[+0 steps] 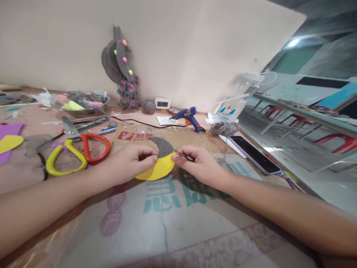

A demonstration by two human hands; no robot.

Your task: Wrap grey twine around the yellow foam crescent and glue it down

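A yellow foam crescent (161,168) lies on the cardboard sheet (178,219), its upper tip wound with grey twine (163,146). My left hand (128,163) is closed, pinching the crescent's left side. My right hand (199,163) is closed too, pinching the grey twine strand at the crescent's right edge and holding it taut.
Yellow-handled scissors (65,160) and orange-handled scissors (95,149) lie at left. A blue glue gun (189,117), a twine roll (224,128) and a phone (255,153) sit to the right. A decorated grey ornament (121,67) and a metal bowl (80,104) stand by the wall.
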